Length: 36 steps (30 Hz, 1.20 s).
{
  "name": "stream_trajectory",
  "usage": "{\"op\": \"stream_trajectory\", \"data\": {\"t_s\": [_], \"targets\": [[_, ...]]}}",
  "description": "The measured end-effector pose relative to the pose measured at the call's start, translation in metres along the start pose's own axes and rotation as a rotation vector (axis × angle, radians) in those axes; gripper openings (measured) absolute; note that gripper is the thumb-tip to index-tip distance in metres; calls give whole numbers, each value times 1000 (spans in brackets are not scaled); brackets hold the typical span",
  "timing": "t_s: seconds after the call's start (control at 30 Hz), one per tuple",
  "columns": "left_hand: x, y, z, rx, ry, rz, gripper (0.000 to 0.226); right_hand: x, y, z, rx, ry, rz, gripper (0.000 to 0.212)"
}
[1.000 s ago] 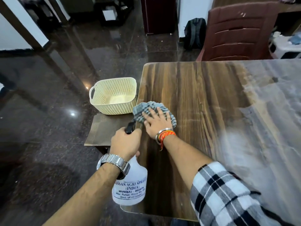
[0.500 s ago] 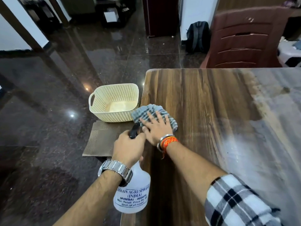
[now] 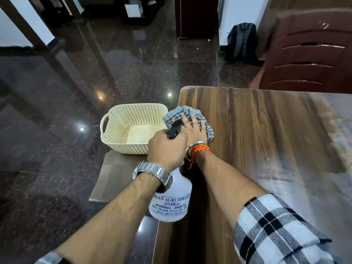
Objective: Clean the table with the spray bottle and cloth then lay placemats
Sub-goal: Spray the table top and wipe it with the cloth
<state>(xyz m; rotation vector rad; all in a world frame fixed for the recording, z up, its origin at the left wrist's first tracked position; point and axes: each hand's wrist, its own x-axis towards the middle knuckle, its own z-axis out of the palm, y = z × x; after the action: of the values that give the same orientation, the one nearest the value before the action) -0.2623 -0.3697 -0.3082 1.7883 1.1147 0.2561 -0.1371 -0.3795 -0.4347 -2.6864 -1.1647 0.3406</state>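
My left hand (image 3: 166, 148) grips the black trigger head of a white spray bottle (image 3: 172, 199) with a printed label, held just off the table's left edge. My right hand (image 3: 194, 129) lies flat, fingers spread, on a crumpled grey checked cloth (image 3: 190, 112) pressed onto the wooden table (image 3: 257, 130) near its far left corner. Brown woven placemats (image 3: 112, 178) lie to the left of the table, below its level, partly under a basket.
A cream perforated basket (image 3: 131, 119) sits on the placemats, touching the cloth's left side. A maroon chair (image 3: 312, 52) stands behind the table. A dark backpack (image 3: 241, 41) leans against the wall. The glossy dark floor (image 3: 57, 111) spreads to the left.
My right hand has pushed the cloth away from me along the table's left edge, toward the far corner. My left hand with the bottle has followed it forward.
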Motion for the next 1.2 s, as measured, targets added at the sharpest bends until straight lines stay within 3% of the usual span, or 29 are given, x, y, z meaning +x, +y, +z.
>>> {"op": "stream_trajectory", "data": {"t_s": [0.2,0.23,0.27,0.47,0.73,0.8,0.9,1.13,1.2], "targets": [[32,29,-3,-9,-25,0,18,39,7,-20,4,-21,29,53],[65,33,1,-5,-16,26,16,82,13,-17,38,24,46,51],[93,37,3,14,-3,26,15,123,18,-17,67,33,94,50],[89,12,5,61,-65,-22,11,157,78,-38,97,29,292,52],[66,20,34,38,-162,-74,15,37,247,-68,171,139,873,54],[58,25,43,51,-169,-67,18,6,264,-68,157,135,930,54],[39,28,60,75,-180,-54,20,-16,243,-55,87,147,819,53],[-43,38,104,103,-175,-69,25,-113,133,-12,49,91,269,51],[-72,41,113,134,-164,-55,25,-153,143,-11,87,100,249,50]]}}
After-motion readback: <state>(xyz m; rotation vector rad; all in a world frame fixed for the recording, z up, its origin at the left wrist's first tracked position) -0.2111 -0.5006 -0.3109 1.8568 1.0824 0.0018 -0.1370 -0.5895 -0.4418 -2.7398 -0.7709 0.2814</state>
